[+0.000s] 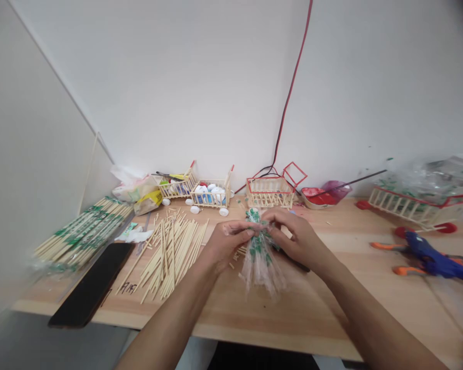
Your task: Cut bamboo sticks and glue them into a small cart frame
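Note:
Both hands meet over the middle of the wooden table (332, 313). My left hand (226, 244) and my right hand (293, 236) are closed on the upper end of a clear plastic wrapper with green print (259, 257), which hangs down crumpled between them. Just left of my left hand a heap of loose bamboo sticks (172, 252) lies spread on the table. A few short stick offcuts sit by my left wrist.
Wrapped chopstick packs (81, 234) and a black slab (94, 285) lie at the left edge. Small stick carts (212, 194) (270, 191) (416, 205) line the wall, with a red dish (318, 197). A blue glue gun (434, 259) lies at the right. A red cable (289, 97) hangs down the wall.

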The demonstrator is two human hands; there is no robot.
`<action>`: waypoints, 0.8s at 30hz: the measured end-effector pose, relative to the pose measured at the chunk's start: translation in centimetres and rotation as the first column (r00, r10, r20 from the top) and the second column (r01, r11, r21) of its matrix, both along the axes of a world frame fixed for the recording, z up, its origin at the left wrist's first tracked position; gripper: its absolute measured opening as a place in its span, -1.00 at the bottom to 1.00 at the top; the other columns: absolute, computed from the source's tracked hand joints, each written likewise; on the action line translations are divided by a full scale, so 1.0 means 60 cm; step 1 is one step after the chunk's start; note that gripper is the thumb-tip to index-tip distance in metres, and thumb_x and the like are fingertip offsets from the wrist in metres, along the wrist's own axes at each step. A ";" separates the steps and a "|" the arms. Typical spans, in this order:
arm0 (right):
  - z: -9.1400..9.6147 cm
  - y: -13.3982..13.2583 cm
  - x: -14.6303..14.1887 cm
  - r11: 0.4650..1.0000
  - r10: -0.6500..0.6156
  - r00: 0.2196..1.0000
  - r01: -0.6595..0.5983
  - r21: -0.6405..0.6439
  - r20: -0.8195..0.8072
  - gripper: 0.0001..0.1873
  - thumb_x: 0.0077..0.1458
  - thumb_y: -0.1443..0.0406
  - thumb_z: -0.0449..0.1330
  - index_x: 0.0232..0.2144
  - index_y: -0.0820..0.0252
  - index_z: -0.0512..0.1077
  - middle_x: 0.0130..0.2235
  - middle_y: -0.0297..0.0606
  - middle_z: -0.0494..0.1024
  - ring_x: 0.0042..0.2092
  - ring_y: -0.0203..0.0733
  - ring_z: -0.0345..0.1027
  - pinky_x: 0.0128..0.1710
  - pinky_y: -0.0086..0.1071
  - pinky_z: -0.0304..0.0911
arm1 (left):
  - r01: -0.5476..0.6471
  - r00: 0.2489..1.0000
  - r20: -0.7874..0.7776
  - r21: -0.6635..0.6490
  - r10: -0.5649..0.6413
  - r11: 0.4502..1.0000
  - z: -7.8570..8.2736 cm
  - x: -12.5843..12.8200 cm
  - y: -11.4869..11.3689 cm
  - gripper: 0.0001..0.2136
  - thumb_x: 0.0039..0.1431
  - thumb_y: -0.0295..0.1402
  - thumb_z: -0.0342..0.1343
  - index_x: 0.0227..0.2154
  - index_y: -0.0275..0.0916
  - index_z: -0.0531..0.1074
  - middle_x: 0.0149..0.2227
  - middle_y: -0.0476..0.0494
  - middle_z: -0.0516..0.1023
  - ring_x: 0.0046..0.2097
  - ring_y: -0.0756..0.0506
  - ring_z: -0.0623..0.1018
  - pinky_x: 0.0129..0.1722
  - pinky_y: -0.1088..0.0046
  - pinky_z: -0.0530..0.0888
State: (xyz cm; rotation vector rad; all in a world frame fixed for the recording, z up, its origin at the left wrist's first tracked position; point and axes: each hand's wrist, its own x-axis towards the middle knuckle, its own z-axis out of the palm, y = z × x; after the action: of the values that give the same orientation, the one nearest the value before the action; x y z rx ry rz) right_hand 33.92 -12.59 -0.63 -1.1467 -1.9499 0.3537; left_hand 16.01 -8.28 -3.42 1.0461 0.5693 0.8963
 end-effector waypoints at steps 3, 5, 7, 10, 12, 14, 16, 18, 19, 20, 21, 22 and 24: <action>-0.001 0.002 -0.001 0.996 -0.047 0.999 0.048 -0.071 0.014 -0.91 0.15 0.37 0.09 -0.29 0.17 0.39 -0.31 -0.27 0.47 -0.32 -0.25 0.30 -0.36 -0.40 0.19 | -0.005 1.000 -0.007 -0.020 0.005 1.000 0.001 0.000 0.000 -0.73 -0.20 -0.30 0.40 -0.38 -0.31 0.62 -0.37 -0.15 0.61 -0.33 0.00 0.51 -0.25 0.51 0.38; -0.003 0.004 -0.001 0.995 -0.035 0.998 0.040 -0.090 0.059 -0.94 0.14 0.35 0.12 -0.32 0.17 0.40 -0.34 -0.28 0.47 -0.34 -0.26 0.29 -0.38 -0.41 0.18 | 0.016 1.000 -0.001 -0.012 -0.016 1.000 0.000 0.001 0.000 -0.70 -0.16 -0.24 0.38 -0.36 -0.34 0.62 -0.39 -0.17 0.59 -0.35 0.01 0.49 -0.29 0.52 0.37; -0.005 0.006 0.001 0.995 -0.037 0.995 0.045 -0.093 0.088 -0.95 0.14 0.33 0.14 -0.36 0.17 0.40 -0.37 -0.29 0.47 -0.36 -0.27 0.28 -0.39 -0.42 0.17 | 0.035 0.999 0.023 0.000 -0.035 0.999 -0.003 0.003 0.001 -0.69 -0.11 -0.20 0.35 -0.35 -0.35 0.62 -0.40 -0.17 0.59 -0.37 0.03 0.46 -0.30 0.52 0.35; -0.009 0.009 0.004 0.997 -0.033 0.993 0.041 -0.064 0.117 -0.93 0.14 0.32 0.15 -0.38 0.18 0.41 -0.39 -0.30 0.48 -0.37 -0.27 0.29 -0.38 -0.41 0.17 | 0.033 0.999 0.031 -0.007 -0.032 0.999 -0.006 0.005 0.002 -0.75 -0.12 -0.25 0.36 -0.39 -0.33 0.62 -0.41 -0.15 0.58 -0.36 0.01 0.46 -0.27 0.50 0.34; -0.010 0.009 0.005 0.999 -0.024 0.991 0.028 -0.033 0.131 -0.92 0.15 0.33 0.13 -0.38 0.18 0.42 -0.39 -0.29 0.47 -0.37 -0.26 0.30 -0.37 -0.40 0.18 | 0.016 1.000 0.012 -0.013 -0.015 1.000 -0.006 0.006 0.001 -0.79 -0.15 -0.29 0.37 -0.46 -0.32 0.62 -0.42 -0.14 0.58 -0.34 -0.01 0.47 -0.27 0.49 0.33; -0.009 0.009 0.004 1.000 -0.027 0.990 0.027 -0.001 0.137 -0.91 0.16 0.34 0.12 -0.37 0.17 0.43 -0.35 -0.26 0.48 -0.31 -0.23 0.32 -0.32 -0.38 0.21 | 0.010 1.000 -0.007 -0.014 -0.010 1.000 -0.003 0.005 -0.001 -0.80 -0.14 -0.28 0.37 -0.47 -0.32 0.62 -0.42 -0.15 0.58 -0.33 -0.01 0.46 -0.30 0.50 0.32; -0.007 0.009 0.004 0.999 -0.030 0.991 0.025 0.035 0.134 -0.92 0.15 0.34 0.13 -0.37 0.16 0.43 -0.25 -0.21 0.49 -0.20 -0.17 0.34 -0.22 -0.33 0.23 | 0.015 0.999 -0.033 -0.022 -0.016 1.000 0.000 0.005 -0.004 -0.77 -0.14 -0.28 0.37 -0.42 -0.33 0.63 -0.42 -0.15 0.58 -0.36 0.01 0.44 -0.34 0.52 0.30; -0.005 0.009 0.004 0.997 -0.018 0.990 0.008 0.075 0.139 -0.93 0.15 0.35 0.14 -0.37 0.16 0.42 -0.18 -0.17 0.48 -0.11 -0.13 0.33 -0.13 -0.29 0.22 | 0.002 0.998 -0.070 -0.034 -0.004 0.999 0.002 0.005 -0.006 -0.74 -0.18 -0.29 0.38 -0.39 -0.33 0.63 -0.43 -0.14 0.58 -0.40 0.04 0.42 -0.37 0.53 0.29; -0.004 0.009 0.004 0.996 -0.010 0.989 -0.004 0.088 0.151 -0.93 0.15 0.36 0.13 -0.37 0.16 0.41 -0.18 -0.17 0.48 -0.09 -0.12 0.32 -0.11 -0.27 0.21 | -0.012 0.996 -0.087 -0.034 0.009 0.999 0.003 0.006 -0.007 -0.73 -0.20 -0.30 0.39 -0.39 -0.34 0.63 -0.43 -0.14 0.59 -0.41 0.04 0.42 -0.37 0.52 0.29; -0.004 0.009 0.004 0.995 -0.004 0.986 -0.013 0.096 0.168 -0.93 0.15 0.37 0.12 -0.36 0.16 0.40 -0.20 -0.17 0.48 -0.10 -0.11 0.32 -0.10 -0.26 0.20 | -0.029 0.995 -0.096 -0.026 0.026 0.999 0.002 0.007 -0.007 -0.73 -0.22 -0.31 0.40 -0.40 -0.33 0.62 -0.43 -0.14 0.59 -0.41 0.03 0.43 -0.37 0.51 0.30; -0.005 0.009 0.005 0.995 -0.001 0.983 -0.018 0.101 0.185 -0.93 0.15 0.38 0.12 -0.36 0.17 0.39 -0.22 -0.18 0.48 -0.12 -0.11 0.32 -0.11 -0.25 0.19 | -0.049 0.994 -0.100 -0.008 0.048 0.999 0.002 0.008 -0.007 -0.74 -0.23 -0.32 0.40 -0.41 -0.33 0.62 -0.43 -0.14 0.59 -0.41 0.02 0.45 -0.35 0.50 0.32; -0.005 0.010 0.005 0.995 0.000 0.980 -0.020 0.101 0.199 -0.94 0.15 0.39 0.11 -0.36 0.17 0.39 -0.25 -0.19 0.48 -0.15 -0.11 0.32 -0.12 -0.25 0.18 | -0.072 0.992 -0.103 0.022 0.074 0.997 0.001 0.010 -0.006 -0.75 -0.23 -0.33 0.39 -0.42 -0.33 0.61 -0.42 -0.14 0.60 -0.39 0.01 0.46 -0.34 0.49 0.33; -0.007 0.009 0.005 0.995 -0.001 0.977 -0.020 0.096 0.214 -0.93 0.16 0.39 0.10 -0.35 0.18 0.38 -0.27 -0.20 0.47 -0.18 -0.13 0.31 -0.15 -0.26 0.17 | -0.116 0.983 -0.128 0.107 0.129 0.988 0.001 0.013 -0.006 -0.80 -0.19 -0.36 0.36 -0.43 -0.32 0.59 -0.43 -0.13 0.59 -0.38 -0.01 0.49 -0.33 0.49 0.34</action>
State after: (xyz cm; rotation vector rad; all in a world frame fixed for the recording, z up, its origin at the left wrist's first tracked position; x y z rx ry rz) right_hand 34.21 -12.03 -1.03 -1.1507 -2.1350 0.1419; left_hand 16.76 -8.65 -3.36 1.1776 0.7140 0.9748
